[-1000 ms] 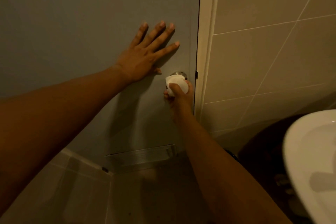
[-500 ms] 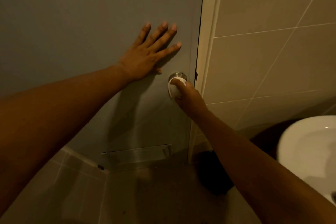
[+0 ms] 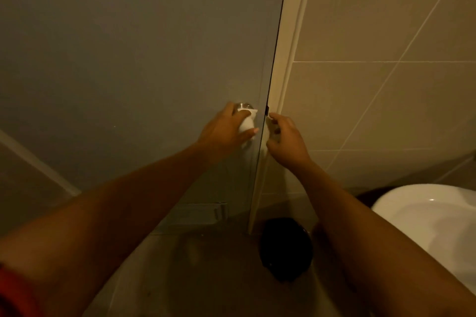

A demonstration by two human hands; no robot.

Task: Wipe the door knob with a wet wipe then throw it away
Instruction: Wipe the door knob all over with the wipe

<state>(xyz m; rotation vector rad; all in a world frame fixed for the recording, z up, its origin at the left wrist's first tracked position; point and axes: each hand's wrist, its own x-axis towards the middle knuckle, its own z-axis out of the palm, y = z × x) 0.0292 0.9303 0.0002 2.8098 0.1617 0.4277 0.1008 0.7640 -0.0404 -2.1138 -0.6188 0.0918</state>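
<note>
The metal door knob (image 3: 244, 105) sits near the right edge of the grey door (image 3: 144, 59), mostly covered. My left hand (image 3: 226, 128) wraps around it with the white wet wipe (image 3: 247, 122) pressed between palm and knob. Only the knob's top rim shows above the wipe. My right hand (image 3: 286, 136) hovers just right of the door edge, in front of the pale door frame (image 3: 288, 64), fingers loosely curled and holding nothing.
A tiled wall (image 3: 386, 85) fills the right side. A white sink (image 3: 432, 224) juts in at the lower right. A dark round bin (image 3: 286, 247) stands on the floor below the door frame. A vent slot (image 3: 206, 212) runs along the door's bottom.
The wipe passed from my right hand to my left. My left hand came off the door panel and down onto the knob; my right hand drew back to the right of it.
</note>
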